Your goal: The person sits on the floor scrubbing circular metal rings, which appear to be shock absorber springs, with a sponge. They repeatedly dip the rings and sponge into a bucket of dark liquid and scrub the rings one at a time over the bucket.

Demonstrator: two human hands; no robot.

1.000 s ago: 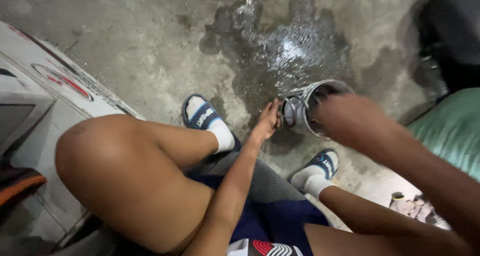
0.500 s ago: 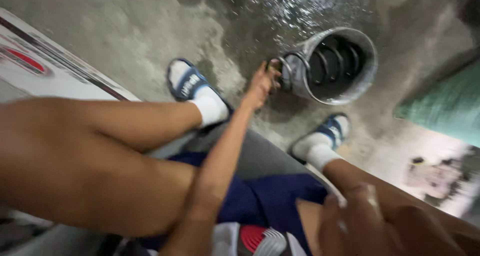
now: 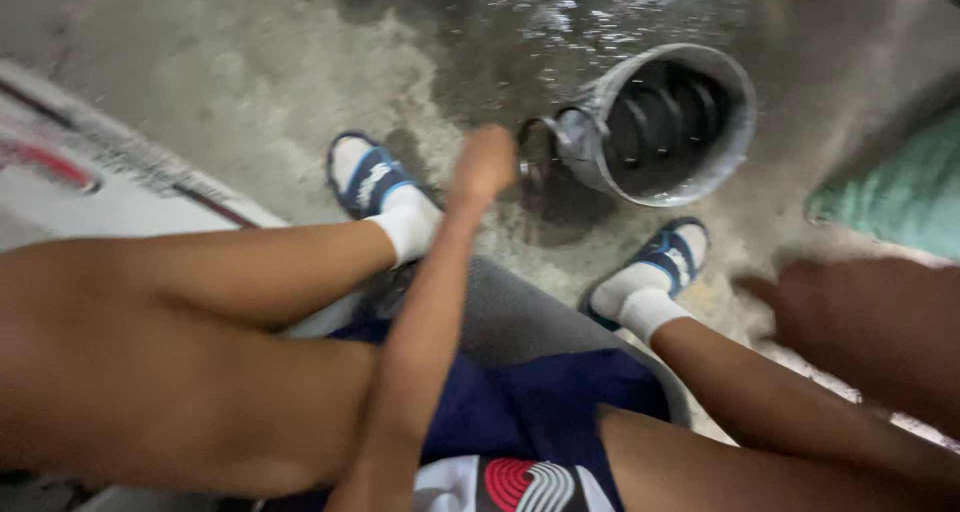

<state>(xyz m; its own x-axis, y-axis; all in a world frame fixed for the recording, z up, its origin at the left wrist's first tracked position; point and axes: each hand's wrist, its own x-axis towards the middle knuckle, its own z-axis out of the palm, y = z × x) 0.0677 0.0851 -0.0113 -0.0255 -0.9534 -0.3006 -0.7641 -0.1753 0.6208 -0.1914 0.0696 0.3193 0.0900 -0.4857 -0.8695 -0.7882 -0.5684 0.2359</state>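
Observation:
A dented grey metal container [image 3: 600,167] lies tilted on the wet floor, its mouth facing me, with a dark coil spring [image 3: 670,112] inside. My left hand [image 3: 485,164] reaches out between my knees, fingers curled, against the round ring handle [image 3: 538,152] on the container's left side. My right hand [image 3: 850,312] is blurred above my right knee, well apart from the container. It holds nothing, and one finger points left.
The concrete floor [image 3: 250,82] is wet and dark behind the container. My feet wear white socks and blue slides, left [image 3: 370,177] and right [image 3: 665,257]. A green sack [image 3: 895,197] lies at the right, and a white panel with red marks [image 3: 90,172] at the left.
My right hand has come off the container's rim and drawn back to my right knee. My left hand stays at the ring handle and has curled tighter. The view has shifted closer.

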